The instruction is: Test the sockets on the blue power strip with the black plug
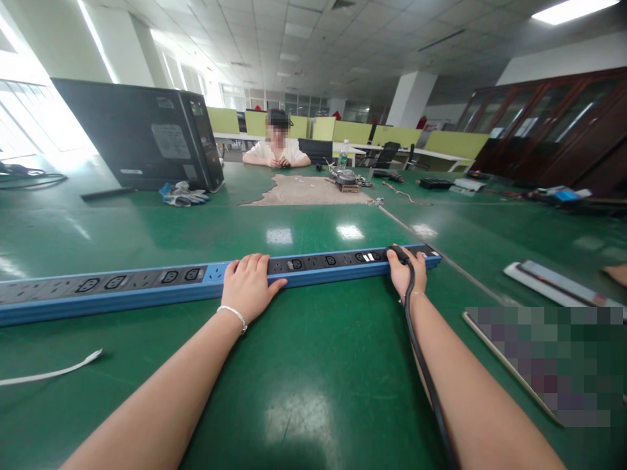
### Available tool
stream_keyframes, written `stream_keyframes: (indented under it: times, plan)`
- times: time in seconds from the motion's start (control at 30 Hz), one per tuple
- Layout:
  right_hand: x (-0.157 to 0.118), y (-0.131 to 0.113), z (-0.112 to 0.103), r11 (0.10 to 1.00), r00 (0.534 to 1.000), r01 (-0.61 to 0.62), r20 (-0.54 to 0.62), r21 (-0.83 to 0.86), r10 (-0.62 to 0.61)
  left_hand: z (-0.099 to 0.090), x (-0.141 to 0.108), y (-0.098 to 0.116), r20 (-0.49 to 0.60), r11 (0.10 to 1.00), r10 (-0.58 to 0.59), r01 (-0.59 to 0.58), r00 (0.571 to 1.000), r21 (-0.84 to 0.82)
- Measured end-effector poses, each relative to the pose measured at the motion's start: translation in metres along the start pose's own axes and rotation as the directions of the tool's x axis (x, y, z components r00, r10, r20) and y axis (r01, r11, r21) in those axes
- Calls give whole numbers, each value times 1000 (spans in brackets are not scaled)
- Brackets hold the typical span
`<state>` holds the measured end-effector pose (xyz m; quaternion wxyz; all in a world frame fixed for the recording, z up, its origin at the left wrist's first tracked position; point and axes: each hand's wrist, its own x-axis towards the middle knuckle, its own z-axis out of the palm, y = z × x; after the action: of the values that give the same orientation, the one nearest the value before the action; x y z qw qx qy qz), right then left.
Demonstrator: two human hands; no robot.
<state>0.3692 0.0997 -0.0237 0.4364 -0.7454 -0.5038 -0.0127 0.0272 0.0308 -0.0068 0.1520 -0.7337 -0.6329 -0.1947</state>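
A long blue power strip [313,279] with black sockets lies across the green table. My left hand [249,284] grips it from above near its blue middle section, fingers over the far edge and thumb along the near side. Close to the strip's right end, my right hand [409,271] is closed around a black plug [396,253] at the sockets. Whether the plug sits fully in a socket is hidden by the fingers. From it a black cable [416,333] runs down along my right forearm and out of view at the bottom.
A black computer case [142,137] stands at the back left, with gloves [183,194] before it. Across the table sits a person [298,153]. A white cable [53,376] lies front left. On the right are a pale flat bar [558,284] and a blurred flat panel [509,365].
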Motion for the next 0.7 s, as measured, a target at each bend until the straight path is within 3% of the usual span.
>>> stream_keyframes:
  times: [0.27,0.53,0.7]
  plan:
    - [6,18,1,986,987,160,19,-54,-159,1,0,0,0,1000,5,-5,1000,-4]
    - [7,19,6,978,974,196,-99,-76,-203,-1,0,1,7,1000,-3,3,1000,-14]
    - [10,15,2,966,965,257,-44,0,-257,-1,0,1,15,1000,-4,4,1000,-6]
